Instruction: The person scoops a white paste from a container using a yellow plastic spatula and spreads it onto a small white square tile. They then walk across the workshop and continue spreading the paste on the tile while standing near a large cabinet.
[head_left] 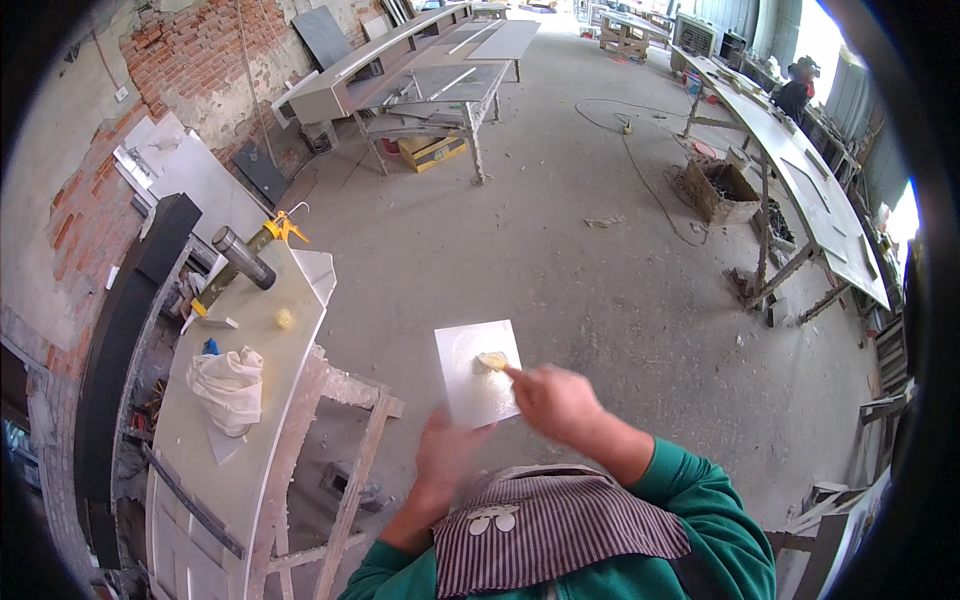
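Observation:
In front of my apron I hold a white rectangular panel [460, 390] out over the floor. My left hand [450, 452], a little blurred, grips it by its near edge, and most of those fingers are behind the panel. Closed round a small spreading tool, my right hand [557, 400] is just right of the panel, a finger stretched along the tool. A dab of pale yellow paste [491, 361] is at the tool's tip, against the panel's face; the tool's exact shape is hard to make out. Around the dab, the panel looks wet and shiny.
At left, a workbench [270, 345] carries a yellow caulking gun [235, 268], a metal cylinder [243, 257], a yellow lump [284, 319] and a crumpled white cloth [228, 390]. Its wooden frame [350, 480] reaches near my left arm. Farther off are long tables [800, 170] and a cable [640, 165].

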